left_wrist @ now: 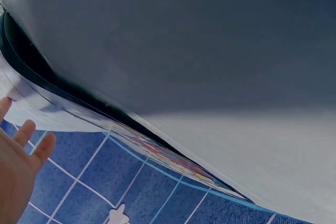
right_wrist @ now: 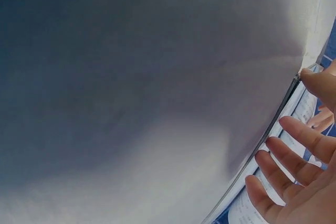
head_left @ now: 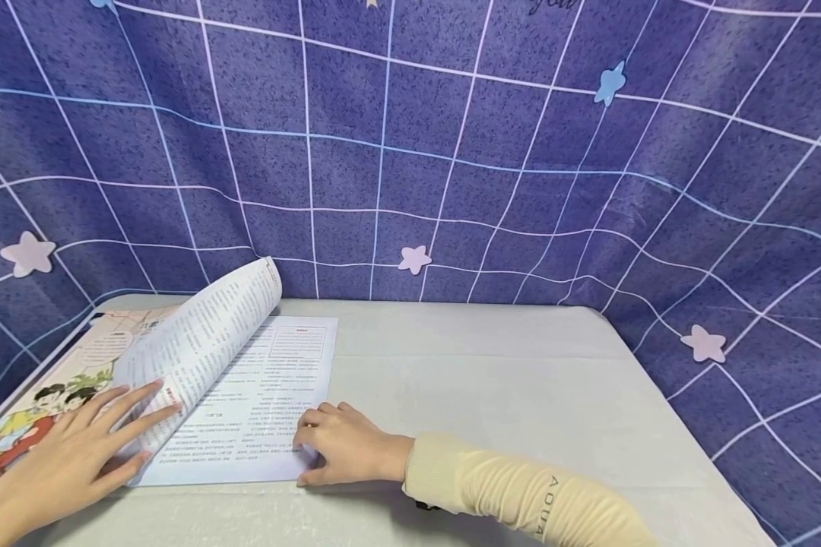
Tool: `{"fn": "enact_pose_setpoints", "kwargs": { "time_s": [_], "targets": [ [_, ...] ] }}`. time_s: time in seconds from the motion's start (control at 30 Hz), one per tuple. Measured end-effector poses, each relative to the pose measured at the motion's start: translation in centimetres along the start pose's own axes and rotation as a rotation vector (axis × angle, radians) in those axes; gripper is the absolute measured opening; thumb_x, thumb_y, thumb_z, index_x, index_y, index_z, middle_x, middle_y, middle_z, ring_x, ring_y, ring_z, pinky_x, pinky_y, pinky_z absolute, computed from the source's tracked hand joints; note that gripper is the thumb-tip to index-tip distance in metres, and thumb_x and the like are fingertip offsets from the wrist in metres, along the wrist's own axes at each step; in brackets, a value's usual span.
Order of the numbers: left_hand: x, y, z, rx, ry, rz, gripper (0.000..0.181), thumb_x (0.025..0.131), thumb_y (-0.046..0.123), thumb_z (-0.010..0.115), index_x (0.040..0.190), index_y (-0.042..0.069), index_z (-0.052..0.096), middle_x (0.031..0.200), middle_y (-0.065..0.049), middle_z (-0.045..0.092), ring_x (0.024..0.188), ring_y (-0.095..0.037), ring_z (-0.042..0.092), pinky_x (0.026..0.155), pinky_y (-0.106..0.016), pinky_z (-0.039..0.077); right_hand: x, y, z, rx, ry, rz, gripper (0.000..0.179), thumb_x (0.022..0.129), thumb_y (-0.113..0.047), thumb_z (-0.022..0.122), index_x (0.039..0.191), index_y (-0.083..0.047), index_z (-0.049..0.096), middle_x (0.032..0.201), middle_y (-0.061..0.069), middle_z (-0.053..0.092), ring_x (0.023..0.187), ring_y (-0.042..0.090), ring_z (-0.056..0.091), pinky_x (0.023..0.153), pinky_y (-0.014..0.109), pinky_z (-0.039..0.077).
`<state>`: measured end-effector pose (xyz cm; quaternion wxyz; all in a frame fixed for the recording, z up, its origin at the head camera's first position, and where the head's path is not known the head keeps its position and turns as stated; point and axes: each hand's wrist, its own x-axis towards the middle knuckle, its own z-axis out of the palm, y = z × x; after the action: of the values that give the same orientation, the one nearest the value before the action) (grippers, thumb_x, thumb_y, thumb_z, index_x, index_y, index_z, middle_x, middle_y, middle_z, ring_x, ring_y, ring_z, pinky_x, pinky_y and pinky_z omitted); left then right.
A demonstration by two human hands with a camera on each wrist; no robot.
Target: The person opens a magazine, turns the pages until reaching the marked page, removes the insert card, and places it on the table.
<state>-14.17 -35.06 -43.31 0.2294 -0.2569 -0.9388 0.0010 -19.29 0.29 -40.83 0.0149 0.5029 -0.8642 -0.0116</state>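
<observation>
An open book [head_left: 239, 437] lies at the left of the table, its right side covered in printed text. One page [head_left: 208, 323] stands up in a curl and leans over toward the left, partly covering a colourful illustration [head_left: 27, 433] of cartoon people. My left hand [head_left: 85, 448] rests with spread, straight fingers on the lower part of that curled page. At the book's lower right corner is my right hand [head_left: 349, 444], thumb at the bottom edge and fingers by the right edge. In the right wrist view, these fingers [right_wrist: 302, 142] are spread and loosely bent along the book's edge.
A light grey cloth covers the table [head_left: 492, 395], which stretches to the right of the book. Behind it hangs a blue curtain [head_left: 438, 175] with a grid of lines and stars. A small black object [head_left: 426, 506] shows under the right cuff.
</observation>
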Motion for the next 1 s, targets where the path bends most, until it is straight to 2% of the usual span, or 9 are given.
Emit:
{"fn": "enact_pose_setpoints", "kwargs": {
  "time_s": [0.1, 0.2, 0.33, 0.4, 0.57, 0.6, 0.7, 0.8, 1.0],
  "targets": [
    [-0.04, 0.12, -0.03, -0.003, -0.018, -0.026, 0.065, 0.073, 0.041, 0.07, 0.133, 0.033, 0.046, 0.146, -0.004, 0.032, 0.125, -0.034, 0.029, 0.085, -0.072, 0.026, 0.04, 0.0, -0.05, -0.002, -0.002, 0.001, 0.041, 0.077, -0.057, 0.062, 0.107, -0.029, 0.063, 0.117, -0.012, 0.056, 0.097, 0.003, 0.05, 0.079, 0.019, 0.04],
    [-0.15, 0.08, 0.12, -0.008, -0.008, -0.012, 0.063, 0.076, 0.042, 0.068, 0.134, 0.031, 0.045, 0.146, -0.005, 0.032, 0.126, -0.033, 0.028, 0.099, -0.071, 0.014, 0.05, 0.03, -0.08, -0.006, 0.001, -0.004, 0.039, 0.077, -0.057, 0.062, 0.105, -0.03, 0.064, 0.116, -0.012, 0.057, 0.096, 0.003, 0.05, 0.076, 0.017, 0.039],
    [-0.15, -0.23, 0.32, -0.011, 0.04, 0.045, 0.056, 0.082, 0.047, 0.059, 0.133, 0.027, 0.047, 0.142, -0.008, 0.037, 0.123, -0.03, 0.031, 0.115, -0.046, -0.005, 0.03, 0.09, -0.16, -0.003, 0.008, -0.022, 0.036, 0.078, -0.055, 0.062, 0.104, -0.03, 0.064, 0.113, -0.012, 0.058, 0.093, 0.002, 0.05, 0.073, 0.015, 0.036],
    [-0.2, -0.29, 0.39, -0.006, 0.056, 0.058, 0.056, 0.083, 0.049, 0.057, 0.133, 0.025, 0.047, 0.143, -0.008, 0.037, 0.126, -0.028, 0.029, 0.116, -0.037, -0.007, 0.02, 0.11, -0.21, 0.004, 0.011, -0.03, 0.033, 0.079, -0.054, 0.062, 0.102, -0.03, 0.064, 0.111, -0.013, 0.059, 0.091, 0.001, 0.05, 0.072, 0.015, 0.036],
    [-0.56, -0.1, 0.39, 0.012, 0.049, 0.018, 0.065, 0.078, 0.049, 0.063, 0.135, 0.023, 0.045, 0.147, -0.005, 0.032, 0.135, -0.027, 0.022, 0.116, -0.035, -0.007, 0.04, 0.15, -0.3, 0.028, 0.04, -0.059, 0.024, 0.081, -0.047, 0.062, 0.096, -0.03, 0.066, 0.099, -0.016, 0.061, 0.084, -0.002, 0.049, 0.068, 0.012, 0.034],
    [-0.61, -0.05, 0.37, 0.014, 0.045, 0.005, 0.067, 0.076, 0.048, 0.065, 0.135, 0.023, 0.045, 0.146, -0.005, 0.032, 0.134, -0.028, 0.023, 0.116, -0.037, -0.006, 0.05, 0.17, -0.31, 0.033, 0.05, -0.069, 0.022, 0.081, -0.045, 0.062, 0.095, -0.029, 0.066, 0.095, -0.017, 0.06, 0.082, -0.002, 0.049, 0.066, 0.012, 0.032],
    [-0.58, 0.06, 0.32, 0.018, 0.046, -0.022, 0.069, 0.075, 0.05, 0.066, 0.135, 0.022, 0.045, 0.144, -0.004, 0.035, 0.125, -0.029, 0.031, 0.109, -0.053, 0.014, 0.08, 0.25, -0.35, 0.048, 0.082, -0.106, 0.015, 0.082, -0.038, 0.06, 0.091, -0.028, 0.067, 0.085, -0.018, 0.059, 0.075, -0.004, 0.046, 0.061, 0.01, 0.028],
    [-0.59, 0.13, 0.28, 0.017, 0.057, -0.032, 0.069, 0.076, 0.051, 0.064, 0.135, 0.02, 0.045, 0.143, -0.005, 0.037, 0.121, -0.028, 0.033, 0.097, -0.056, 0.026, 0.11, 0.27, -0.39, 0.054, 0.107, -0.142, 0.013, 0.083, -0.034, 0.059, 0.09, -0.028, 0.068, 0.083, -0.018, 0.06, 0.072, -0.006, 0.044, 0.059, 0.009, 0.027],
    [-0.52, 0.04, 0.36, -0.004, 0.086, 0.009, 0.057, 0.081, 0.047, 0.059, 0.132, 0.022, 0.049, 0.142, -0.007, 0.038, 0.134, -0.02, 0.025, 0.117, -0.036, -0.001, 0.15, 0.31, -0.52, 0.057, 0.118, -0.18, 0.011, 0.085, -0.029, 0.06, 0.09, -0.028, 0.069, 0.083, -0.019, 0.062, 0.068, -0.008, 0.043, 0.058, 0.008, 0.029]
  ]
}}
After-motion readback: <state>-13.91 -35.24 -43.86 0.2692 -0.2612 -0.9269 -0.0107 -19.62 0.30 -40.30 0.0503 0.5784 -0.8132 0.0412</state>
